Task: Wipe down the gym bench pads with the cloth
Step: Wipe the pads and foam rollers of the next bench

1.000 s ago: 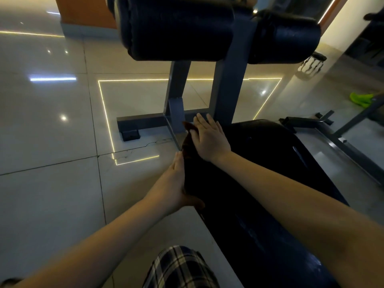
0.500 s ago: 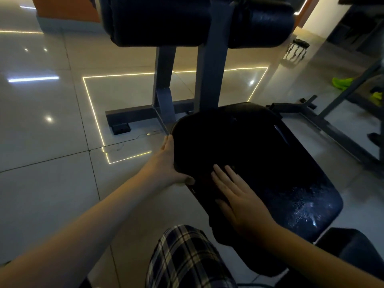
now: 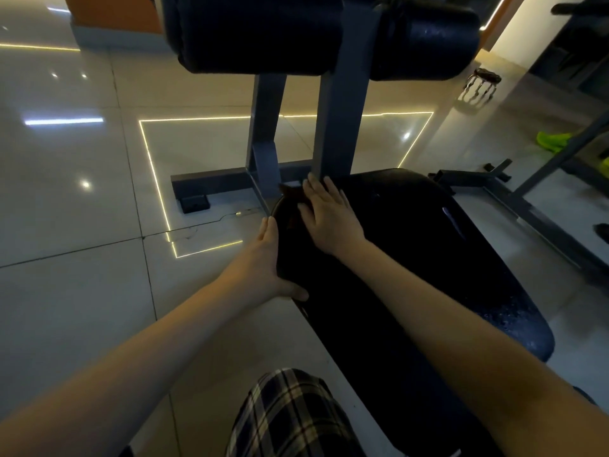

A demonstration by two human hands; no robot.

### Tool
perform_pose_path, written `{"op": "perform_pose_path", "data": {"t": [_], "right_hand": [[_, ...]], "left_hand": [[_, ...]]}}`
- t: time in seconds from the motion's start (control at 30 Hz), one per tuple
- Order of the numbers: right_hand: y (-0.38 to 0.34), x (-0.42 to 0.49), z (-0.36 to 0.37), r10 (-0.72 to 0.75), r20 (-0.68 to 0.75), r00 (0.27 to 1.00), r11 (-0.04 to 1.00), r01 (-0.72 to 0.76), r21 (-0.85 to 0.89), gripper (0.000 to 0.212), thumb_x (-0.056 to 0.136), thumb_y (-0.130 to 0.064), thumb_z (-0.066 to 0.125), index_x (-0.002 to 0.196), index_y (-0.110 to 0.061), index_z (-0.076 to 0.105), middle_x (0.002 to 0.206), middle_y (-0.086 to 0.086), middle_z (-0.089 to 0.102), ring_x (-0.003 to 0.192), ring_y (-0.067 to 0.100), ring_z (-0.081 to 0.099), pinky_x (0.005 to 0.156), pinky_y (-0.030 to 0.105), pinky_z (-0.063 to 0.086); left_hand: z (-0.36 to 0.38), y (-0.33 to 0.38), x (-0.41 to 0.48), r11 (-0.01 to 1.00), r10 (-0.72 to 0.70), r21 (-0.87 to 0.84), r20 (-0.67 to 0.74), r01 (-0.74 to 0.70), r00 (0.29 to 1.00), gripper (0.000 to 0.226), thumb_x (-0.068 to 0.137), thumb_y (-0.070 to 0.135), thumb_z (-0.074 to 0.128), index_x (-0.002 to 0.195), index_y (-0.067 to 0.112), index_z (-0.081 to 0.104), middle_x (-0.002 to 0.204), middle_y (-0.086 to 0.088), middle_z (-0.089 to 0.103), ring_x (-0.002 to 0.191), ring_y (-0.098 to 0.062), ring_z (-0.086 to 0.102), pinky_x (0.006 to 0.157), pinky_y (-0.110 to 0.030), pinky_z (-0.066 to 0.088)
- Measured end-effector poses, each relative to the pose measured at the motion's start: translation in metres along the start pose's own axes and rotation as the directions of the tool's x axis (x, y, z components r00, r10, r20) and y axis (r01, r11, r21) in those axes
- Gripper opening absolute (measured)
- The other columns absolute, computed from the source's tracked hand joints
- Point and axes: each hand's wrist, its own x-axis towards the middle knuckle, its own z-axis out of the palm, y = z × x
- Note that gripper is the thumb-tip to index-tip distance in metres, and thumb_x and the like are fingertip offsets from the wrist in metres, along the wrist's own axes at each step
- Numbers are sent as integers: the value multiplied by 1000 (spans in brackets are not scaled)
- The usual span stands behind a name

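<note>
Right hand (image 3: 329, 222) lies flat on the cloth (image 3: 291, 201) at the far-left corner of the bench pad (image 3: 412, 258), fingers (image 3: 318, 192) straight, pressing and not gripping. The pad's long axis runs back toward the body and rightward, so the next stroke is probably a pull. Left hand (image 3: 267, 268) is nearer and grips the pad's left edge. Cloth is dark and crumpled, mostly under the palm.

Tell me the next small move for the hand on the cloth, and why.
Probably draw the right hand back toward the body, pressing the cloth along the seat pad. The hand lies flat on the cloth at the pad's far left corner, the left hand grips the pad's left edge, and the near right end shows pale speckles.
</note>
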Motion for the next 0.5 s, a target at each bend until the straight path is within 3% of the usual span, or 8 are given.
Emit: {"op": "perform_pose_path", "data": {"t": [0.17, 0.23, 0.37, 0.5], "right_hand": [[-3, 29, -4, 16, -25, 1000, 1000, -16, -2, 55, 105, -37, 28, 154, -16, 19, 163, -1, 13, 151, 20, 0, 122, 41, 0], [-1, 12, -5, 8, -24, 1000, 1000, -8, -1, 56, 105, -38, 28, 155, -16, 16, 163, -2, 9, 150, 18, -2, 121, 38, -1], [17, -65, -4, -51, 10, 999, 999, 51, 0, 56, 104, -37, 31, 155, -19, 14, 163, -6, 5, 150, 15, -3, 122, 34, 0], [51, -161, -6, -96, 12, 995, 995, 96, 26, 60, 99, -47, 25, 153, -24, 13, 162, -11, 5, 149, 9, -4, 122, 31, 2]], "left_hand": [[-3, 6, -1, 997, -48, 55, 33, 46, 998, 141, 58, 35, 93, 157, 16, -6, 165, -4, 8, 148, -28, 20, 116, -37, 26], [-3, 8, -3, 997, -49, 67, 24, 48, 999, 140, 58, 35, 93, 157, 17, -3, 164, -3, 15, 147, -27, 23, 116, -37, 27], [-3, 9, -5, 995, -16, 102, 18, 14, 1000, 130, 59, 35, 92, 156, 16, 8, 158, -4, 26, 142, -27, 31, 112, -37, 33], [-6, 11, -6, 988, -32, 155, 58, 23, 998, 135, 62, 39, 90, 157, 13, -2, 166, -7, 5, 149, -28, 19, 117, -37, 25]]}}
